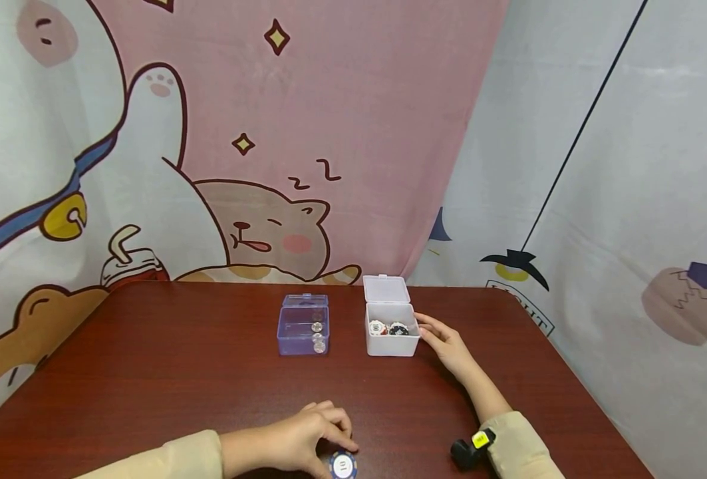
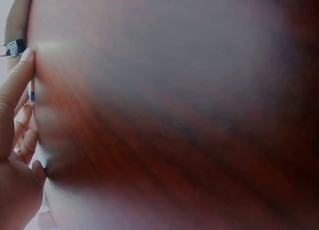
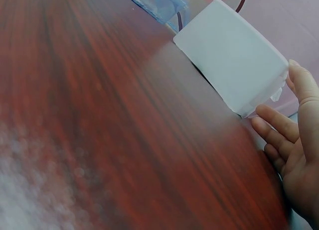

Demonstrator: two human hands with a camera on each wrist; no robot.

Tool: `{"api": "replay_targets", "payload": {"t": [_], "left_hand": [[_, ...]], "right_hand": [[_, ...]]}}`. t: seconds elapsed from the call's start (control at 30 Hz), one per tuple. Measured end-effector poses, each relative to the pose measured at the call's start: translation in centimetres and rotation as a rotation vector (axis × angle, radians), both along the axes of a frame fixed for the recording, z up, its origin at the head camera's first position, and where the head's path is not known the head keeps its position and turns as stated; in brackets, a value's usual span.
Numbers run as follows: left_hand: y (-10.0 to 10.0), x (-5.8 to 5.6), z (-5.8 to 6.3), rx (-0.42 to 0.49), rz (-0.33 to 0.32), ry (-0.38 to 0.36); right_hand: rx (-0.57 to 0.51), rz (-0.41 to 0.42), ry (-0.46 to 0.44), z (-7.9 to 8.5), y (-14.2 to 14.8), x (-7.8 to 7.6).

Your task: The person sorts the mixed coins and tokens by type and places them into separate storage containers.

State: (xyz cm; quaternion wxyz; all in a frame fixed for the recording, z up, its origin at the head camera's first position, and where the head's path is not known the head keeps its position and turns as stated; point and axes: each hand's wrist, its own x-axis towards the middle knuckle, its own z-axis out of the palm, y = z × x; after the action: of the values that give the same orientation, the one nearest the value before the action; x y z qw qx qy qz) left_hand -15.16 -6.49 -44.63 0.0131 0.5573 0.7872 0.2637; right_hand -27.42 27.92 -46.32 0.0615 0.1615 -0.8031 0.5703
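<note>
In the head view my left hand [image 1: 311, 436] is low at the front of the table, thumb and index finger curled at the edges of a blue poker chip [image 1: 344, 465] that shows its pale face. In the left wrist view the chip's edge [image 2: 32, 96] appears between the thumb and fingers of my left hand [image 2: 15, 125]. My right hand [image 1: 445, 342] touches the right side of an open white plastic box [image 1: 391, 346], its fingers fairly straight. Inside the box lie a white chip [image 1: 378, 327] and a black-and-white chip [image 1: 398, 328]. In the right wrist view the thumb reaches the box's upper corner [image 3: 234, 56].
A translucent blue box [image 1: 296, 346], lid raised, stands left of the white one, with several small round silvery pieces [image 1: 318, 338] along its right side. Below my right forearm is a black device with a yellow label [image 1: 471, 448]. Printed cloths [image 1: 383, 133] hang behind the brown table [image 1: 197, 372].
</note>
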Motion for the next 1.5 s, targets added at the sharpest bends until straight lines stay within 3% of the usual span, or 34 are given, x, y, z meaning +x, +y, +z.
{"api": "replay_targets", "payload": {"t": [0.8, 1.1, 1.5], "left_hand": [[0.5, -0.1, 0.1, 0.052, -0.005, -0.077], [1.0, 0.2, 0.3, 0.097, -0.082, -0.041], [1.8, -0.6, 1.6, 0.164, 0.023, -0.102]], "right_hand": [[0.006, -0.003, 0.0, 0.1, 0.1, -0.1], [0.014, -0.001, 0.013, 0.1, 0.0, 0.0], [0.01, -0.006, 0.005, 0.0, 0.0, 0.0]]}}
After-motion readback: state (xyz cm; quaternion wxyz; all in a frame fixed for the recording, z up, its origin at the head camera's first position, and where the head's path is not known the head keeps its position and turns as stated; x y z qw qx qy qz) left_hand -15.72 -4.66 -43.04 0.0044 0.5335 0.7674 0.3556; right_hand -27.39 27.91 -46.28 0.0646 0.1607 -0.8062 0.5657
